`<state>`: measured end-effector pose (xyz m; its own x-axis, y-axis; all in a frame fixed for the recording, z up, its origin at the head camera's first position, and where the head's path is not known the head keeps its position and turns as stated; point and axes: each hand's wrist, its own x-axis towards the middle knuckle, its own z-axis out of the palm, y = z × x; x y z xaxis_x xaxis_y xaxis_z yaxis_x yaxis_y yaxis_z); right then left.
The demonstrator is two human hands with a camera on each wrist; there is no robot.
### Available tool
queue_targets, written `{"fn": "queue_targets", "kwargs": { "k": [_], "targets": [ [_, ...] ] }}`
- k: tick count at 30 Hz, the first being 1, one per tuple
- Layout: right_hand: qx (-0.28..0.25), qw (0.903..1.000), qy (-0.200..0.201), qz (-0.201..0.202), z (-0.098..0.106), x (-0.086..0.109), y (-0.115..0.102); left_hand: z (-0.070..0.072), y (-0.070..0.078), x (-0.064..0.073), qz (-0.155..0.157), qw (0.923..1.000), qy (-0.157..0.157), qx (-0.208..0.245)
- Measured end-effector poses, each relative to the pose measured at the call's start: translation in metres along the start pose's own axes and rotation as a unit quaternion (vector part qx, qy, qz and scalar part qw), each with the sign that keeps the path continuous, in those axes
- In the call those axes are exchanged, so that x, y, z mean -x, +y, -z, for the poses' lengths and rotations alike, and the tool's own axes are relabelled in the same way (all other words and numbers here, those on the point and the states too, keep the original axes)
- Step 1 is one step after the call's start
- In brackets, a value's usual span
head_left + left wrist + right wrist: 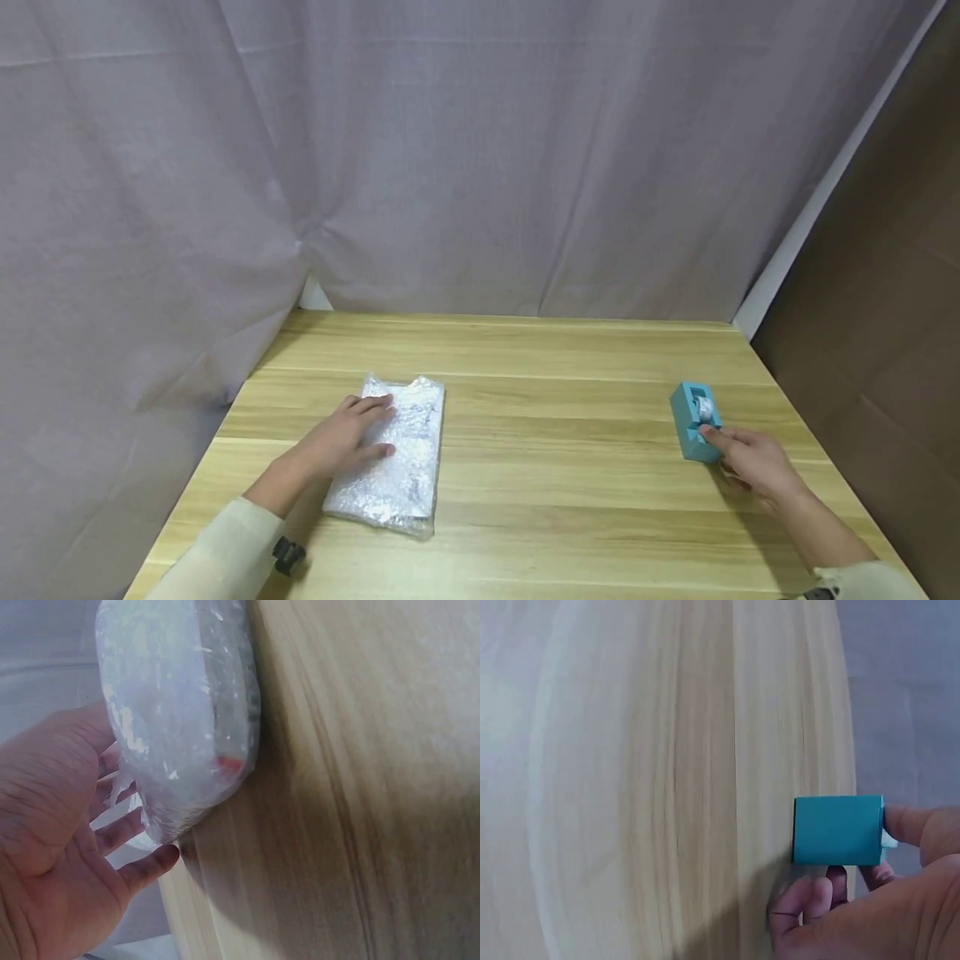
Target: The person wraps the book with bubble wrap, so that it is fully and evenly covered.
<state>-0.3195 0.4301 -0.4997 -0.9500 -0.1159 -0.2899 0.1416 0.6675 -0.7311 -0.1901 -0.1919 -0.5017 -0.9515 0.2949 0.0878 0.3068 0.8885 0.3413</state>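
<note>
A flat package in clear bubble wrap [412, 450] lies on the left half of the table, whitish inside, with a small red patch in the left wrist view. My left hand [337, 442] is over its left side with fingers spread and fairly straight; in the left wrist view the bubble wrap [172, 697] is beside those fingers. Far to the right, a blue-green tape dispenser [692, 442] holds a roll of tape [704, 407]. My right hand [757, 467] grips its near end, thumb on top. The right wrist view shows the dispenser's plain end [838, 831], with some fingers curled beside it.
The wood-grain table [555, 467] has its back edge along a grey-mauve curtain [465, 167]. A brown cloth [885, 292] hangs along the right side. A wide stretch of tabletop separates the package from the dispenser.
</note>
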Motion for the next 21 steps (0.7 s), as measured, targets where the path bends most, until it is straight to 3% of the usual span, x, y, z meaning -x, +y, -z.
{"fn": "queue_targets", "kwargs": {
  "k": [2,4,8,10,13,14,16,19,21],
  "targets": [
    [-0.057,0.9973,-0.018,-0.044,0.000,-0.003,0.000,0.000,0.000,0.000,0.000,1.0000,-0.001,-0.002],
    [-0.065,0.9964,-0.004,-0.053,-0.001,-0.004,0.001,-0.001,0.001,0.000,-0.001,1.0000,-0.002,-0.004],
    [0.018,0.9960,0.087,0.006,-0.007,-0.001,0.002,-0.001,0.001,0.001,0.000,1.0000,-0.001,-0.006],
    [0.067,0.9848,0.149,0.058,-0.013,0.001,0.002,-0.002,0.001,0.000,0.003,1.0000,-0.001,-0.004],
    [0.110,0.9569,0.237,0.128,-0.024,0.004,0.002,-0.002,0.002,-0.001,0.000,1.0000,0.001,-0.004],
    [0.115,0.9489,0.257,0.143,-0.027,0.004,0.002,-0.002,0.003,-0.001,0.000,1.0000,0.001,-0.002],
    [0.108,0.9424,0.279,0.150,-0.031,0.006,0.001,-0.002,0.004,-0.001,-0.001,1.0000,0.000,-0.001],
    [0.094,0.9504,0.270,0.122,-0.030,0.006,-0.003,-0.001,0.006,-0.002,0.005,1.0000,-0.007,0.001],
    [0.050,0.9721,0.215,0.079,-0.025,0.004,-0.006,0.000,0.005,-0.001,0.012,0.9998,-0.013,0.003]
  ]
}}
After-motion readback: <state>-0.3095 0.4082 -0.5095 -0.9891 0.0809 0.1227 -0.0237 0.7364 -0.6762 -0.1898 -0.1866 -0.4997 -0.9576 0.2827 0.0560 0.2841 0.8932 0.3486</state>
